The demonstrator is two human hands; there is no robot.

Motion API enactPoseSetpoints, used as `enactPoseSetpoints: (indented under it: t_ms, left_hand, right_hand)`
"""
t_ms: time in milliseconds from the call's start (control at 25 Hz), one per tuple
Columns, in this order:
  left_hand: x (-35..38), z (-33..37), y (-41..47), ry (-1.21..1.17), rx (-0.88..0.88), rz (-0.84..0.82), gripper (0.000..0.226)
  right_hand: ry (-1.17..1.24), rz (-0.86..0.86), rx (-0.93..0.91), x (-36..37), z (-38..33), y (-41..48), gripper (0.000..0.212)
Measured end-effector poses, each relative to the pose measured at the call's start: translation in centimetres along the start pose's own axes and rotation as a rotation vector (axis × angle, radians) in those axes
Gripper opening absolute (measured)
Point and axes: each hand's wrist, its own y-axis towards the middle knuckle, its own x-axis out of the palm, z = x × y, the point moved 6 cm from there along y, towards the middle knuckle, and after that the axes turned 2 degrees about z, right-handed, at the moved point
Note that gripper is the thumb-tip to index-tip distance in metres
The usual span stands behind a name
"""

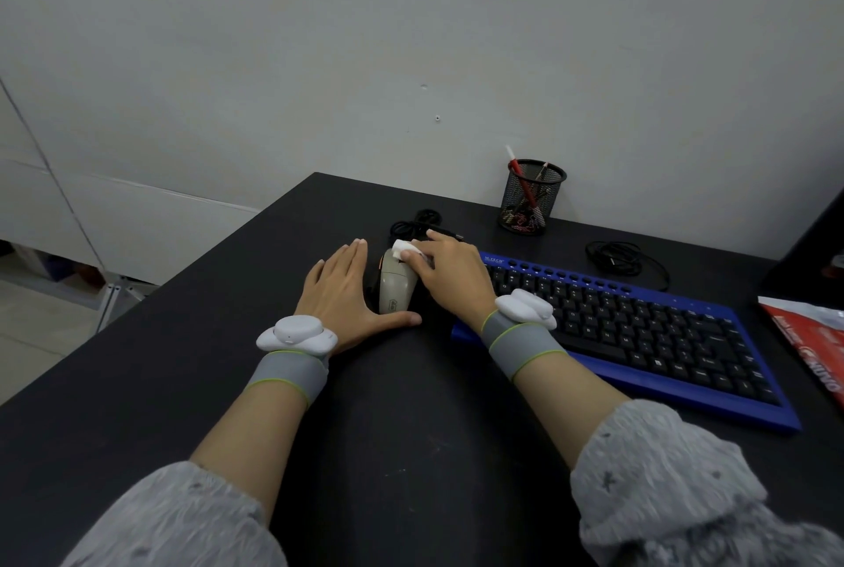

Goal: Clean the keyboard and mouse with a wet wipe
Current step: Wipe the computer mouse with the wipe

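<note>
The right hand (pixel 445 267) pinches a small folded wet wipe (pixel 404 249) in its grip and presses it onto the front of the beige mouse (pixel 396 285) — apparently scrubbing the button end. The left hand (pixel 340 292) lies spread on the black table (pixel 182 361), fingers along the mouse's left side and thumb hooked behind its rear, most likely to brace it against sliding. The blue keyboard (pixel 639 329) lies just right of the mouse — probably next to be wiped.

Fuzzy grey sleeves (pixel 676 470), grey wristbands (pixel 525 345) (edged in yellow-green), and a white rounded tracker (pixel 297 333) atop each wrist.
</note>
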Motion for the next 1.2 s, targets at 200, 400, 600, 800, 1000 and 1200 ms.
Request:
enactPoseSetpoints:
  t_ms: [200,400,600,800,1000,1200]
  left_hand:
    - [0.1,0.0,0.0,-0.007,0.003,0.003,0.127]
    - [0.0,0.1,-0.1,-0.005,0.002,0.010,0.125]
    - [-0.2,0.2,-0.2,-0.005,0.001,0.009,0.124]
    - [-0.2,0.1,-0.1,0.007,-0.005,0.003,0.124]
    - [-0.1,0.0,0.0,0.008,-0.001,-0.006,0.125]
    - [-0.2,0.2,-0.2,-0.005,0.001,-0.006,0.123]
  right_hand:
    - [0.007,-0.034,0.083,0.3,0.4,-0.2,0.040]
    - [-0.059,-0.049,0.125,0.3,0.3,-0.3,0.046]
    - [-0.078,-0.014,0.140,0.0,0.2,-0.5,0.046]
    - [-0.119,0.041,0.103,-0.6,-0.3,-1.2,0.044]
    - [-0.038,0.018,0.065,-0.4,-0.1,-2.1,0.036]
    - [0.001,0.059,-0.055,-0.5,-0.8,-2.9,0.036]
